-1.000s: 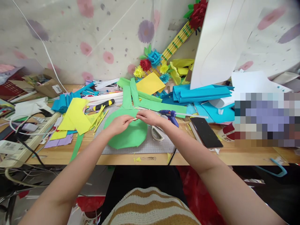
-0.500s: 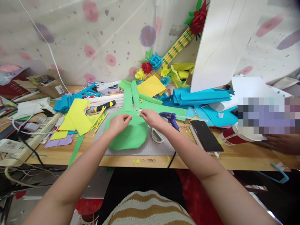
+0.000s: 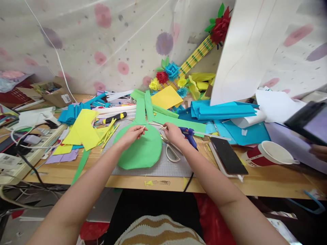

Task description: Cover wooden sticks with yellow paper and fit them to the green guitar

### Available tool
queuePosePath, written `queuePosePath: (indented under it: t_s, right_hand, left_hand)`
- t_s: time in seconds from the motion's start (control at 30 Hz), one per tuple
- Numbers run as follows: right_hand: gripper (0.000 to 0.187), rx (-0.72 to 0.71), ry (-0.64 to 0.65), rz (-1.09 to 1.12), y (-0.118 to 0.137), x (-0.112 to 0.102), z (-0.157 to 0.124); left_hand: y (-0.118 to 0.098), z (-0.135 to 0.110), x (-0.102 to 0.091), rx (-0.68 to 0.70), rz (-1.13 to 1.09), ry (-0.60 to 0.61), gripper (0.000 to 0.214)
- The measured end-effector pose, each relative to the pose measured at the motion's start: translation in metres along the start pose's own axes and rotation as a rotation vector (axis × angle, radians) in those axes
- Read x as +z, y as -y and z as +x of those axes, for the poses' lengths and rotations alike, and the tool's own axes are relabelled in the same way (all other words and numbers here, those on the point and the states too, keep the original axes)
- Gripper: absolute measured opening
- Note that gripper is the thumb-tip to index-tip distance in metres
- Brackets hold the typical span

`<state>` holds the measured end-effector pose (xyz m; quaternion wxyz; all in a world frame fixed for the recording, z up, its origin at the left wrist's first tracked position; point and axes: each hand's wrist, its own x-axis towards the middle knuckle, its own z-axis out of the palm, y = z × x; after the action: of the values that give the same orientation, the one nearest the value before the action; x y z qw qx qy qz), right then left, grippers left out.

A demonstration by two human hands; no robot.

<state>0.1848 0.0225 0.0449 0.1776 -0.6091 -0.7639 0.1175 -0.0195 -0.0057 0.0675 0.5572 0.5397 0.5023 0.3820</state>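
My left hand (image 3: pixel 135 133) is closed in a pinch above the green paper-covered guitar-like shape (image 3: pixel 140 153). What its fingertips hold, if anything, is too small to make out. My right hand (image 3: pixel 173 133) is closed too, just off the shape's upper right edge, with a small pale stick (image 3: pixel 160 126) showing at its fingertips. Scissors (image 3: pixel 173 153) lie on the grey cutting mat (image 3: pixel 170 167), partly under the right hand. Beside that hand is a blue glue gun (image 3: pixel 188 133) with a long translucent glue stick in it.
Yellow paper (image 3: pixel 83 129) and a utility knife (image 3: pixel 114 117) lie left. To the right are a phone (image 3: pixel 228 154), a paper cup (image 3: pixel 273 153) and blue paper (image 3: pixel 224 111). A decorated guitar (image 3: pixel 196 56) leans behind. Another person's hand (image 3: pixel 318 150) is at the right edge, near a dark-edged device.
My right hand has moved right, away from my left hand, toward the scissors. The view has shifted slightly. At the right, the other person's hand has moved outward and a dark-edged device shows.
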Motion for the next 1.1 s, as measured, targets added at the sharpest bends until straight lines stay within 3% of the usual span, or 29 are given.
queuePosePath:
  t_s: [0.2,0.33,0.43,0.5,0.6,0.67,0.87,1.0,1.1]
  right_hand:
    - [0.030,-0.015,0.088,-0.189,-0.007,0.016,0.015]
    - [0.035,-0.066,0.071,-0.251,-0.007,0.013,0.015]
    - [0.029,-0.123,0.068,-0.281,-0.007,0.000,-0.003]
    - [0.027,-0.113,0.165,-0.306,-0.008,-0.009,-0.020]
    - [0.044,-0.070,0.302,-0.376,-0.010,-0.015,-0.044]
    - [0.050,-0.051,0.318,-0.404,-0.011,-0.016,-0.055]
    - [0.047,-0.028,0.323,-0.444,-0.013,-0.013,-0.062]
    - [0.038,0.029,0.394,-0.351,-0.016,-0.023,-0.055]
    - [0.032,0.116,0.499,-0.014,-0.023,-0.041,-0.050]
  left_hand:
    - [0.009,0.006,-0.001,-0.102,-0.127,0.069,0.027]
    - [0.008,0.006,0.002,-0.128,-0.177,0.022,0.025]
    - [0.003,0.005,0.004,-0.127,-0.179,-0.052,0.024]
    - [-0.001,0.006,0.006,-0.115,-0.199,-0.090,0.022]
    - [-0.005,0.008,0.011,-0.066,-0.213,-0.142,0.018]
    - [-0.006,0.010,0.016,-0.042,-0.212,-0.164,0.017]
    - [-0.002,0.004,0.028,-0.106,-0.222,-0.121,0.018]
    - [-0.006,-0.004,0.025,-0.101,-0.213,-0.097,0.017]
    - [-0.009,-0.010,0.017,-0.044,-0.163,-0.099,0.016]
